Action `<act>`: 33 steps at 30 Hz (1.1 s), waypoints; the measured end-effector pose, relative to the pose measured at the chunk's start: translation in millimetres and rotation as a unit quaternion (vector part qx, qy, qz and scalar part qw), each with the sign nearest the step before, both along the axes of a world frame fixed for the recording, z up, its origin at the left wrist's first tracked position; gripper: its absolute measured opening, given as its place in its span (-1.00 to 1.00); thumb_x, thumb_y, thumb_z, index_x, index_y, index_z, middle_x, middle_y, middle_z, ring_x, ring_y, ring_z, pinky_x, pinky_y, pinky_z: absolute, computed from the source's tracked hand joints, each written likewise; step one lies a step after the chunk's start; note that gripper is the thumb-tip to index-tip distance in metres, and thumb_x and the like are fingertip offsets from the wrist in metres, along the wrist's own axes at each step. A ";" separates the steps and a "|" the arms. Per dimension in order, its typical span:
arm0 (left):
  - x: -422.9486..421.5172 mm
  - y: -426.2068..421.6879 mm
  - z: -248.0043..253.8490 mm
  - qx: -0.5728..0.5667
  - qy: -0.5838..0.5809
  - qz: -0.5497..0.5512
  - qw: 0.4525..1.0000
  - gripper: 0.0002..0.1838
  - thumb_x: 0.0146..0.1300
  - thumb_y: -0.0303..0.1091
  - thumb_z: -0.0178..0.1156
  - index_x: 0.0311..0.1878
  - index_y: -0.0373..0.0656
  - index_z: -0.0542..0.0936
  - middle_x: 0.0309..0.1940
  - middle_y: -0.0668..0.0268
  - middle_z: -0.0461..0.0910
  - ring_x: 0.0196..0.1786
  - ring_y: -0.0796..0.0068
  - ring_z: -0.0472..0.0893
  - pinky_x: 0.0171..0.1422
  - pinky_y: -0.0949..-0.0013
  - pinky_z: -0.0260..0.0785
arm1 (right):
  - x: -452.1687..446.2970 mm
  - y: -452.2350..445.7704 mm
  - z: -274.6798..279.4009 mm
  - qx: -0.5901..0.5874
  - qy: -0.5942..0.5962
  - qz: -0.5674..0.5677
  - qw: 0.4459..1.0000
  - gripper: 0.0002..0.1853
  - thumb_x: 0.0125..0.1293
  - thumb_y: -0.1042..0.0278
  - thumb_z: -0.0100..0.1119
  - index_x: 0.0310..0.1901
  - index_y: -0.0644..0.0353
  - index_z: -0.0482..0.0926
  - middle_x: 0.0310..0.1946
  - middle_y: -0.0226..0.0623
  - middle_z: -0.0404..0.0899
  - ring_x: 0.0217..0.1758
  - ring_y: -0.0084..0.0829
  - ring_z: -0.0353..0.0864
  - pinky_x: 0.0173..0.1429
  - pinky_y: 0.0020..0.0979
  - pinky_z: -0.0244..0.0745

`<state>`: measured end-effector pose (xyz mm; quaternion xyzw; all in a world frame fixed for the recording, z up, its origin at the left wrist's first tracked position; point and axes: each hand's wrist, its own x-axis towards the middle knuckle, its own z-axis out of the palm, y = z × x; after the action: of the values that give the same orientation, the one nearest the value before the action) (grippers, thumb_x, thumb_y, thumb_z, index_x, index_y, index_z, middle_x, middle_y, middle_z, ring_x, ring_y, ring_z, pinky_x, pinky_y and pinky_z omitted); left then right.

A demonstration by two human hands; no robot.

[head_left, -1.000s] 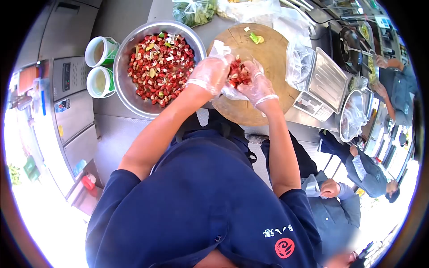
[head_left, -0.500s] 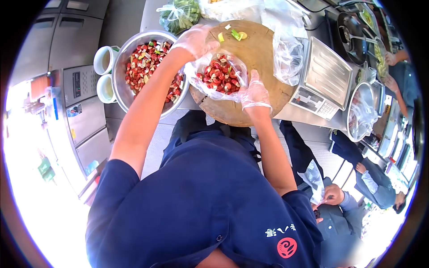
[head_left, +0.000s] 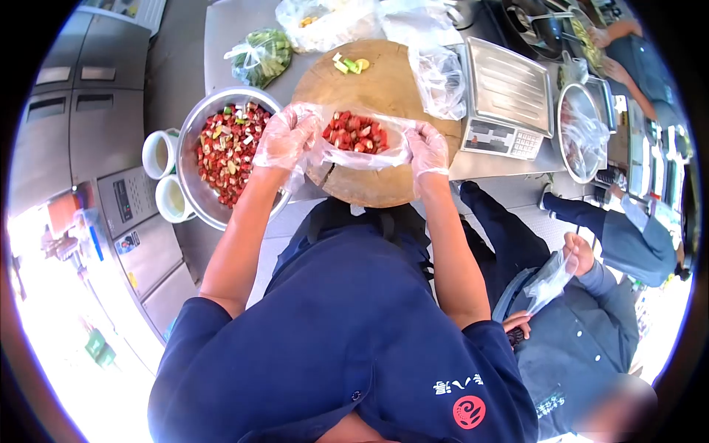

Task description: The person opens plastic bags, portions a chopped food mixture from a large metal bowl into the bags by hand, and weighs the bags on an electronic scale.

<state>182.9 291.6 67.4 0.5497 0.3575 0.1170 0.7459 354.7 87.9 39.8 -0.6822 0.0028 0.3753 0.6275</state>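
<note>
A clear plastic bag [head_left: 360, 159] with chopped red chillies [head_left: 356, 134] in it is stretched sideways over the round wooden chopping board [head_left: 402, 81]. My left hand [head_left: 289, 136], in a clear disposable glove, grips the bag's left end. At the right end, my gloved right hand [head_left: 430, 150] pinches the bag's edge. Left of my left hand stands a steel bowl [head_left: 189, 118] of more red chilli pieces mixed with pale bits. Several green and yellowish pieces [head_left: 351, 65] lie on the far part of the board.
A digital scale [head_left: 508, 77] and a crumpled plastic bag [head_left: 439, 81] are right of the board. Bagged greens [head_left: 262, 55] lie beyond the bowl. Two cups [head_left: 159, 153] sit at its left. A co-worker [head_left: 583, 325] holding a plastic bag is close on my right.
My right hand has gone from resting beside the bag to pinching its edge, and my left hand has closed on the other end. The bag's mouth is now pulled wide and narrow.
</note>
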 end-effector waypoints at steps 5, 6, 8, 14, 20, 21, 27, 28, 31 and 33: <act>41.7 -30.5 77.5 0.017 -0.064 -0.017 0.998 -0.92 0.44 -0.45 0.19 -0.24 -0.16 0.58 -0.51 0.47 0.51 -0.52 0.68 0.40 -0.42 0.57 0.22 | 20.6 -26.3 55.2 0.096 0.005 -0.043 0.994 -0.95 0.44 0.44 0.21 -0.18 0.20 0.62 -0.49 -0.55 0.51 -0.54 -0.71 0.37 -0.47 -0.61 0.27; 52.0 -34.0 81.1 0.032 -0.050 -0.029 0.998 -0.92 0.41 -0.39 0.27 -0.13 -0.16 0.61 -0.47 0.45 0.54 -0.49 0.66 0.44 -0.40 0.57 0.24 | 31.6 -38.0 67.8 0.105 -0.012 -0.035 0.994 -0.92 0.43 0.41 0.24 -0.21 0.21 0.64 -0.50 -0.56 0.51 -0.54 -0.72 0.37 -0.47 -0.62 0.26; 85.3 -50.5 102.8 0.012 -0.099 -0.030 0.995 -0.92 0.40 -0.35 0.29 -0.14 -0.11 0.63 -0.50 0.47 0.54 -0.52 0.67 0.43 -0.42 0.57 0.23 | 64.6 -57.2 100.4 0.078 -0.085 -0.064 0.991 -0.90 0.42 0.40 0.26 -0.23 0.23 0.66 -0.51 -0.56 0.52 -0.53 -0.72 0.39 -0.46 -0.62 0.27; 212.7 -92.5 122.8 0.049 -0.163 -0.068 0.983 -0.92 0.42 -0.37 0.25 -0.15 -0.15 0.61 -0.45 0.41 0.57 -0.49 0.63 0.46 -0.40 0.52 0.25 | 205.6 -105.1 146.9 0.074 -0.100 -0.037 0.992 -0.85 0.40 0.44 0.29 -0.06 0.25 0.64 -0.26 -0.41 0.71 -0.41 -0.69 0.54 -0.36 -0.67 0.43; 313.8 -139.6 72.3 0.096 -0.142 -0.093 0.981 -0.91 0.42 -0.38 0.25 -0.12 -0.18 0.60 -0.44 0.40 0.58 -0.41 0.60 0.54 -0.25 0.47 0.44 | 322.1 -128.4 118.5 -0.021 -0.200 0.008 0.980 -0.83 0.45 0.37 0.24 -0.05 0.25 0.67 -0.26 -0.47 0.70 -0.33 -0.71 0.48 -0.23 -0.61 0.39; 326.8 -145.7 60.8 0.103 -0.133 -0.084 0.982 -0.90 0.41 -0.38 0.25 -0.11 -0.18 0.59 -0.44 0.39 0.59 -0.41 0.60 0.55 -0.23 0.47 0.46 | 341.2 -135.3 104.0 -0.025 -0.230 0.035 0.972 -0.81 0.46 0.35 0.21 -0.02 0.25 0.67 -0.27 -0.49 0.68 -0.30 -0.71 0.48 -0.20 -0.61 0.38; 369.8 -148.7 19.8 0.129 -0.062 -0.147 0.979 -0.80 0.35 -0.41 0.23 -0.02 -0.27 0.56 -0.33 0.31 0.64 -0.30 0.52 0.62 -0.15 0.41 0.51 | 397.9 -156.0 65.7 -0.174 -0.299 0.045 0.937 -0.68 0.41 0.28 0.24 0.07 0.30 0.63 -0.26 -0.39 0.67 -0.32 -0.64 0.52 -0.22 -0.57 0.43; 367.8 -148.0 21.1 0.192 -0.010 -0.166 0.967 -0.77 0.30 -0.43 0.21 -0.03 -0.32 0.53 -0.29 0.26 0.65 -0.26 0.47 0.65 -0.12 0.37 0.54 | 397.0 -161.9 62.7 -0.173 -0.293 0.046 0.939 -0.68 0.41 0.28 0.24 0.07 0.30 0.63 -0.26 -0.39 0.67 -0.32 -0.64 0.52 -0.22 -0.57 0.43; 321.1 -134.7 33.7 0.283 0.001 -0.173 0.943 -0.54 0.27 -0.29 0.29 0.16 -0.36 0.50 -0.07 0.15 0.67 -0.02 0.37 0.67 0.05 0.34 0.52 | 374.8 -185.5 69.2 -0.241 -0.462 -0.074 0.850 -0.61 0.33 0.24 0.23 0.09 0.29 0.61 -0.13 -0.23 0.74 -0.11 -0.41 0.70 0.09 -0.42 0.53; 270.4 -129.1 50.1 0.226 0.032 -0.173 0.958 -0.54 0.29 -0.29 0.29 0.18 -0.34 0.51 -0.04 0.14 0.68 0.01 0.37 0.67 0.05 0.35 0.51 | 338.9 -209.4 52.7 -0.168 -0.420 -0.113 0.885 -0.65 0.32 0.29 0.24 0.06 0.30 0.62 -0.18 -0.26 0.72 -0.18 -0.46 0.68 0.00 -0.44 0.54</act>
<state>453.2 162.5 117.4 0.7609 0.2446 0.0463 0.5992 693.5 -121.6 92.5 -0.8663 -0.1209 -0.0259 0.4840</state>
